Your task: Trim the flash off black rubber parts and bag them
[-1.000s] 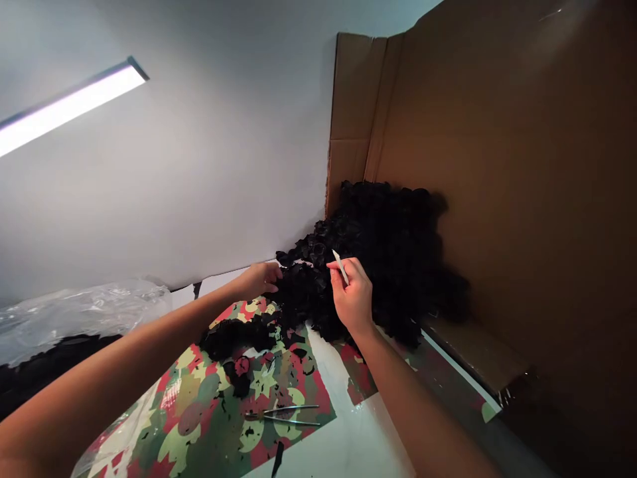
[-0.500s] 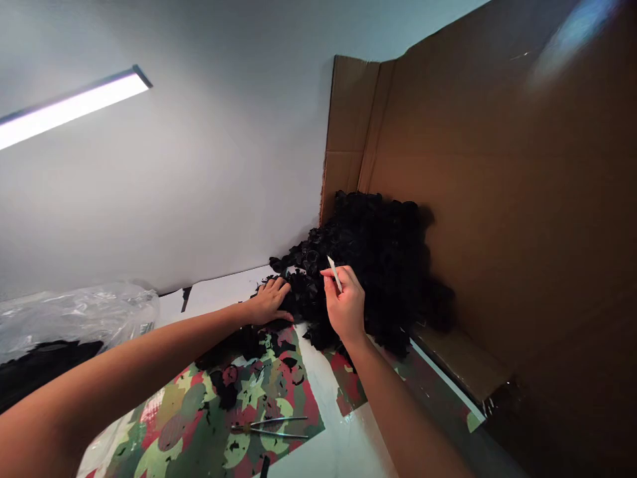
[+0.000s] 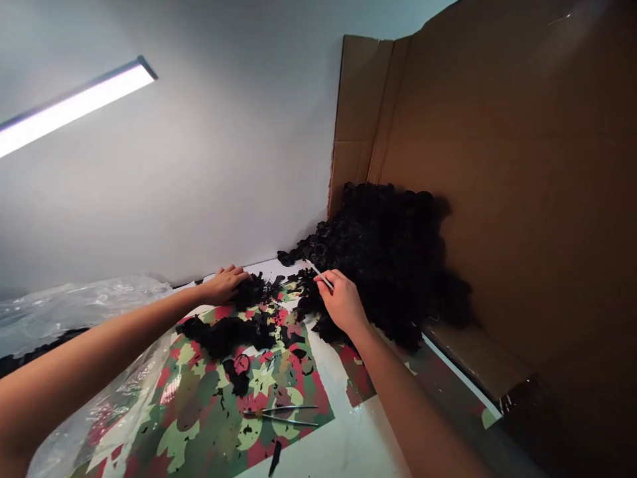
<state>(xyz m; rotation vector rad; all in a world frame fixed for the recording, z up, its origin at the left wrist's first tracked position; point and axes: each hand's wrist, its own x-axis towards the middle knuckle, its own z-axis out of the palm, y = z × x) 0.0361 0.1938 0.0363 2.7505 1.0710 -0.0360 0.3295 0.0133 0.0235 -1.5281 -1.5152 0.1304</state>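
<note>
My left hand lies at the left edge of a small heap of black scraps, its fingers loosely spread and touching them. Between the thumb and fingers of my right hand is a slim white stick-like tool, its tip pointing up and left; the exact kind of tool is unclear. Just behind and right of that hand rises a big pile of black, soft-looking curled pieces. More torn black bits are strewn over the camouflage-patterned sheet nearer to me.
Silver tweezers rest on the sheet near its front edge. A tall cardboard panel walls off the right side. Clear plastic bagging lies at the left, and a white wall stands behind.
My left hand has moved left, away from the big pile, and black scraps now show beside it. The white tool in my right hand has tipped over further to the left.
</note>
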